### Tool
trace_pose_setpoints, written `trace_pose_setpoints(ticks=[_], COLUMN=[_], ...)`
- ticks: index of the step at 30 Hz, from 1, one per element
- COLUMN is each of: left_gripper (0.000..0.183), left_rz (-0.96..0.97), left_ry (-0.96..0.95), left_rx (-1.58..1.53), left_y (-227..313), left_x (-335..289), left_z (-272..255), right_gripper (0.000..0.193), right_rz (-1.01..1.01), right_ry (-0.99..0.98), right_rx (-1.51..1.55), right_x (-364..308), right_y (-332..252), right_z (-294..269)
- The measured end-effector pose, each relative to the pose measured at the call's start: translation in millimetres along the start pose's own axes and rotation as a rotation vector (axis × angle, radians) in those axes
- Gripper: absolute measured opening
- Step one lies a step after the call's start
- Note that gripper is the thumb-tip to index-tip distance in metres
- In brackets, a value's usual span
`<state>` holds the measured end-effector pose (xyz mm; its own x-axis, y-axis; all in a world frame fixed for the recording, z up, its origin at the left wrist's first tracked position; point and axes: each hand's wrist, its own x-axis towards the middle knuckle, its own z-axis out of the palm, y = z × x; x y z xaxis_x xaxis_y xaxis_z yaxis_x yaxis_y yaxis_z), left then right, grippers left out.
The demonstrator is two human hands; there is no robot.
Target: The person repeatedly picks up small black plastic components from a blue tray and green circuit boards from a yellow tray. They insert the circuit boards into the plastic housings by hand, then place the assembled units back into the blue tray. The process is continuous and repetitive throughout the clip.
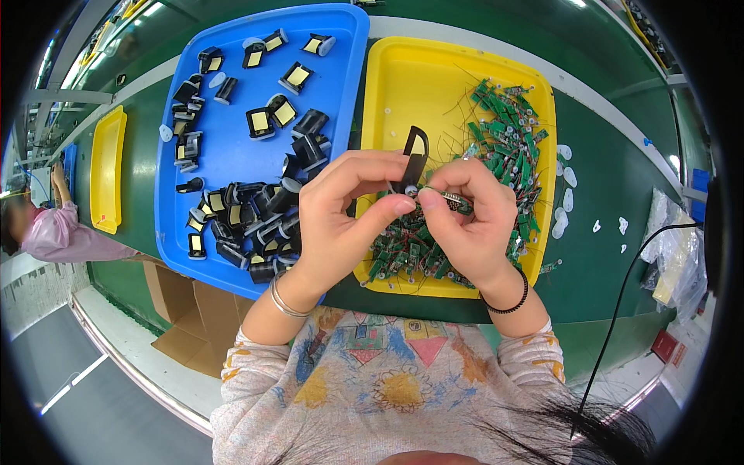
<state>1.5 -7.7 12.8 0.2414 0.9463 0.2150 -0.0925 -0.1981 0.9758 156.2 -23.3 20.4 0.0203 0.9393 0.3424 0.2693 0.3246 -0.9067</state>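
My left hand (pixel 346 208) is closed, thumb and fingers pinching a black plastic housing (pixel 415 161) that stands upright with a pale pad near its top. Close beside it, my right hand (pixel 474 213) pinches a small green circuit board (pixel 456 201), partly hidden by the fingers. Both hands meet over the left part of a yellow tray (pixel 403 51), where many green boards with thin wires (pixel 508 132) are heaped. To the left, a blue tray (pixel 172 232) carries many black housings (pixel 267 213) with pale yellow pads and grey-white oval parts.
Several white oval pieces (pixel 568 177) lie on the green table right of the yellow tray. Clear plastic bags (pixel 676 248) and a black cable (pixel 612 325) are farther right. A cardboard box (pixel 190 314) sits below the table at left. Another person (pixel 66 229) works beyond a second yellow tray (pixel 108 170).
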Motion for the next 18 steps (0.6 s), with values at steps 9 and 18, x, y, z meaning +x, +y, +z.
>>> trace_pose_setpoints(ticks=[9, 18], left_gripper=[0.021, 0.017], left_rz=[-0.017, -0.022], left_ry=[0.005, -0.054], left_rx=[-0.040, -0.223], left_y=[0.0, 2.9], left_x=[-0.9, -1.6], left_z=[1.6, -1.6], right_gripper=[0.011, 0.011], right_rz=[-0.100, -0.047], right_ry=[0.029, -0.080], right_rx=[-0.067, 0.131], right_x=[-1.6, -4.2], right_y=[2.3, 7.4], right_z=[0.6, 3.2])
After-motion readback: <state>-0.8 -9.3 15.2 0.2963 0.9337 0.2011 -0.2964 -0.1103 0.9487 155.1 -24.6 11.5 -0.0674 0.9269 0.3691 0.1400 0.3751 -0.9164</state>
